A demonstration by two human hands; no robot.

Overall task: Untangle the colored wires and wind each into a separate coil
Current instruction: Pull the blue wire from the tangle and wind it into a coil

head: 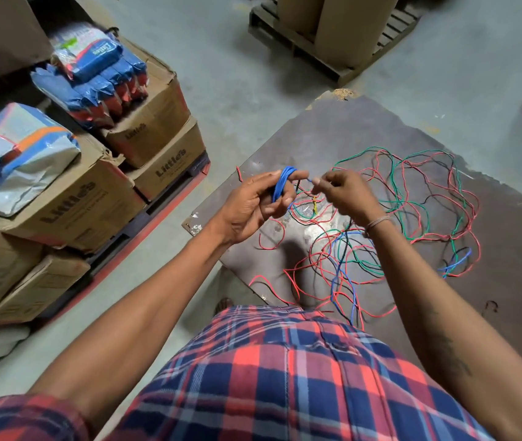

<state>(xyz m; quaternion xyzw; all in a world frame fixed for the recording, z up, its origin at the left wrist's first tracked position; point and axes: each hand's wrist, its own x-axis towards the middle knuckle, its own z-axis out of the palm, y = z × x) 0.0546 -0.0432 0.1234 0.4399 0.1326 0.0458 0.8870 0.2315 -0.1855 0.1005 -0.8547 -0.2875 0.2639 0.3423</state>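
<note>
head view, "little's" cartons (145, 144), hands (253, 202) winding blue wire (280, 186)

Lighting is even, moderate and indoor, apparently from overhead. A soft shadow of the person falls on the dark board (364, 128) below the hands, beside a dull glare patch. Wide-angle distortion bends the cardboard boxes (145, 122) and pallet (323, 55) toward the edges. Focus is fair centrally; slight softness at the plaid shirt (285, 377).

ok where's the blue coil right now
In the head view, the blue coil is wound round the left hand's fingers, above the table's wire tangle.
</note>
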